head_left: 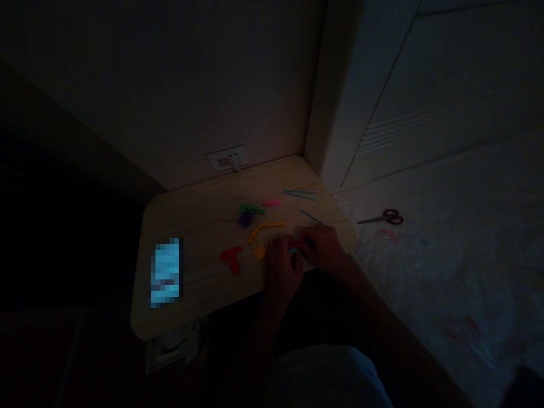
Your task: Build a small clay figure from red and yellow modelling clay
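Close together at the front edge of a small wooden table [191, 221], my left hand [282, 267] and my right hand [325, 247] pinch a small red piece of modelling clay [298, 242] between them. A bit of light blue [293, 250] shows under it; its kind is hard to make out. Beside my left hand lies a flattened orange clay lump [259, 253], with a knobbly orange clay strip [266, 226] above it. Red clay pieces [232, 259] rest farther left. Behind are green clay [250, 209], a purple clay lump [245, 219] and a pink clay roll [272, 203].
Thin blue sticks [300, 194] lie at the table's back right, and another blue stick [313, 217] is near my right hand. A bright phone-like screen [165, 273] is at the left. Scissors [385, 217] lie right of the table. A wall socket [226, 158] is behind. The light is dim.
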`<action>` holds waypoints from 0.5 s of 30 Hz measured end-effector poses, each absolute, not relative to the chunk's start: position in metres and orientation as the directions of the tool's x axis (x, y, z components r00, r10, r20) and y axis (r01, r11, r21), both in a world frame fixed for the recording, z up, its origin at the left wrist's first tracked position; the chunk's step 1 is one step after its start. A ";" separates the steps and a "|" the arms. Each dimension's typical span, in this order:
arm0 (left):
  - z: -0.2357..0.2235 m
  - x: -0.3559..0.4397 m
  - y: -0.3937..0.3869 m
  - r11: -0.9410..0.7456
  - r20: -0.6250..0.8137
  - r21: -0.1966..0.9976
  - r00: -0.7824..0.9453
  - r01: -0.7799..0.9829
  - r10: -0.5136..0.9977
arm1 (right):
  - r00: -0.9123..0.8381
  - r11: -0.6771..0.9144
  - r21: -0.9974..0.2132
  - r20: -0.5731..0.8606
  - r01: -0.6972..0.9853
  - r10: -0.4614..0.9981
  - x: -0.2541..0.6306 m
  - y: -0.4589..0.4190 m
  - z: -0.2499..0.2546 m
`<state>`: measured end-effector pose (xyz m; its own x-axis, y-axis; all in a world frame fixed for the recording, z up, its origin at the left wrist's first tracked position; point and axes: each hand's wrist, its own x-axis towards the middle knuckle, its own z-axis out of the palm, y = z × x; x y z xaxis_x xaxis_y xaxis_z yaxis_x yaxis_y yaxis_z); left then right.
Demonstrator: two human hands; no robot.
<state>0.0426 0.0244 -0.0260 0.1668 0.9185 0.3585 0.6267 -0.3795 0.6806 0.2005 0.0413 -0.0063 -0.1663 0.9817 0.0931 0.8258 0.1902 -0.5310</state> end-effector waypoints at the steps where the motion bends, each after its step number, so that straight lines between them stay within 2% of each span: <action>1: -0.025 0.043 0.024 -0.380 0.356 0.682 0.170 0.625 0.919 | -0.170 0.192 -0.519 0.091 0.833 0.981 0.200 0.041 -0.006; 5: -0.024 0.042 0.025 -0.387 0.361 0.678 0.175 0.624 0.916 | -0.165 0.186 -0.504 0.086 0.843 0.982 0.199 0.043 -0.003; 11: -0.027 0.043 0.025 -0.403 0.389 0.666 0.169 0.627 0.906 | -0.127 0.165 -0.599 0.105 0.783 0.986 0.203 0.047 -0.002; 15: -0.028 0.043 0.025 -0.385 0.377 0.675 0.153 0.629 0.913 | -0.085 0.115 -0.544 0.081 0.831 0.993 0.203 0.050 -0.003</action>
